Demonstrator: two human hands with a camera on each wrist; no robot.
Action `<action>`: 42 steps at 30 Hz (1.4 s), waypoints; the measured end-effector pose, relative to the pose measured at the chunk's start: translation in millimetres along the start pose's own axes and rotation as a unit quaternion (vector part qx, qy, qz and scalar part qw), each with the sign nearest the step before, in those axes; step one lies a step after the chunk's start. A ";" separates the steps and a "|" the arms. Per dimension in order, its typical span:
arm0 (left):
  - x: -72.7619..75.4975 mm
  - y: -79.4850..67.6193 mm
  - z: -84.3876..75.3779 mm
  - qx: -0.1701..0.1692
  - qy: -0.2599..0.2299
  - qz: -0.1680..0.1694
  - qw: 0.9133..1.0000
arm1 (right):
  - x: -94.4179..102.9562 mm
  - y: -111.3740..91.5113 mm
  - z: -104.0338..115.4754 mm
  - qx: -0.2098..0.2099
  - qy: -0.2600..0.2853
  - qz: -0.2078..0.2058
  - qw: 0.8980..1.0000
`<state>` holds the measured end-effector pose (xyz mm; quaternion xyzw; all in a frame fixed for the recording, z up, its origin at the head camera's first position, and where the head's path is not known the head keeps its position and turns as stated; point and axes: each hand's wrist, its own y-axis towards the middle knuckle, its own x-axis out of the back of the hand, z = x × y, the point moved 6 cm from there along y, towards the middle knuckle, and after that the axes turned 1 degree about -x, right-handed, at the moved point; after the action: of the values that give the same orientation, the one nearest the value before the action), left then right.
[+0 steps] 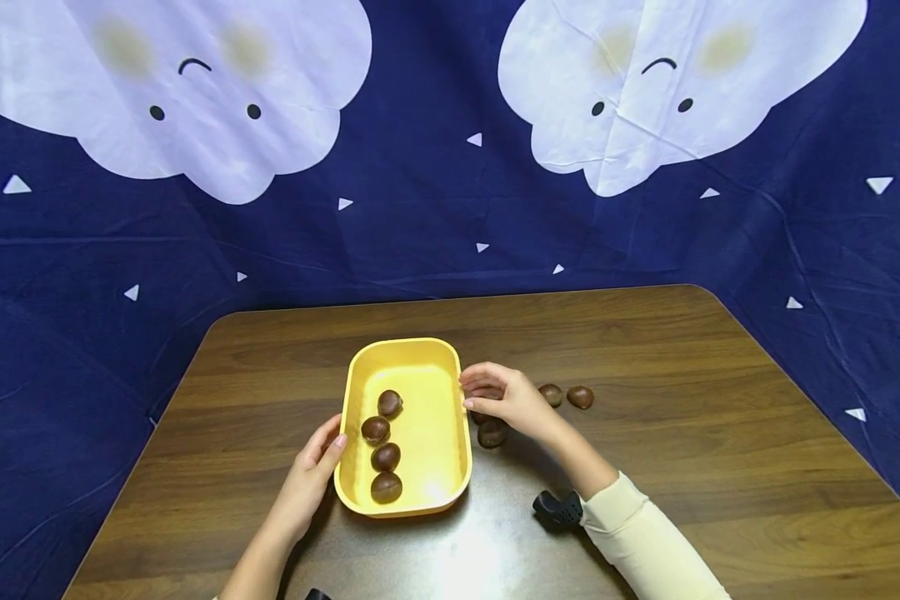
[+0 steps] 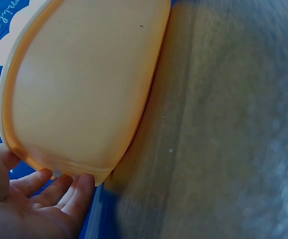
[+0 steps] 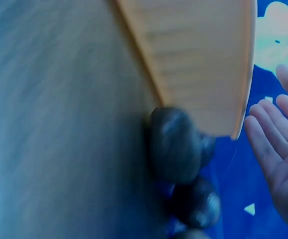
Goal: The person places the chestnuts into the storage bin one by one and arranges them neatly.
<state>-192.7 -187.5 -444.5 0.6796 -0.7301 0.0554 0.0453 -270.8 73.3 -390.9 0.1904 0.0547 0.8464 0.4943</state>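
Note:
A yellow plastic box (image 1: 427, 433) with rounded corners sits on the table, with several brown chestnuts (image 1: 386, 457) lined up along its left half. At its left side, my left hand (image 1: 311, 479) grips the wall, thumb at the rim and fingers against the outside. The left wrist view shows those fingertips (image 2: 85, 180) on the outer wall. My right hand (image 1: 513, 402) is beside the right rim, fingers loosely extended and holding nothing; whether it touches the rim I cannot tell. More chestnuts (image 1: 492, 433) lie below it, one partly hidden.
Two other chestnuts lie on the wooden table (image 1: 645, 350), right of my right hand; one is a flatter chestnut (image 1: 581, 397). A black strap-like device (image 1: 557, 508) is at the right wrist. Behind the table hangs a blue cloth (image 1: 420, 167) with clouds.

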 end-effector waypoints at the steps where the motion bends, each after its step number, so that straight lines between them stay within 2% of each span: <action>1: -0.3 -0.1 0.1 0.001 -0.001 0.001 1.000 | 1.3 -3.6 1.2 -0.006 -0.002 0.003 1.000; 7: -0.7 -0.3 0.6 0.002 -0.001 0.006 1.000 | 8.0 -22.5 -4.1 -0.035 -0.018 0.028 0.999; 15: -0.3 -0.3 0.5 0.001 0.000 0.005 1.000 | 13.5 -36.4 -43.4 -0.025 -0.062 0.053 0.996; 20: -0.2 -0.1 1.2 0.004 0.004 0.005 1.000 | 12.5 -41.8 -52.6 -0.020 -0.119 0.059 0.991; 26: 0.8 0.0 0.8 0.003 0.008 0.004 1.000 | 8.8 -43.4 -52.9 0.007 -0.190 0.067 0.979; 31: 0.2 -0.3 -0.5 -0.001 0.003 0.003 1.000 | 8.0 -43.4 -52.1 0.022 -0.211 0.065 0.975; 34: 0.5 -0.3 0.1 0.000 -0.001 0.001 1.000 | 7.7 -42.8 -52.5 0.019 -0.210 0.064 0.975; 38: 0.5 0.0 0.3 -0.001 0.000 -0.001 1.000 | 8.3 -42.7 -52.4 -0.005 -0.203 0.054 0.978; 42: 0.2 0.5 0.2 -0.002 0.000 0.000 1.000 | 7.7 -42.7 -40.0 -0.010 -0.191 0.042 0.981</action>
<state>-193.2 -187.7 -444.7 0.6798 -0.7299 0.0538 0.0467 -254.3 105.2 -437.6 0.3455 -0.0576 0.8150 0.4616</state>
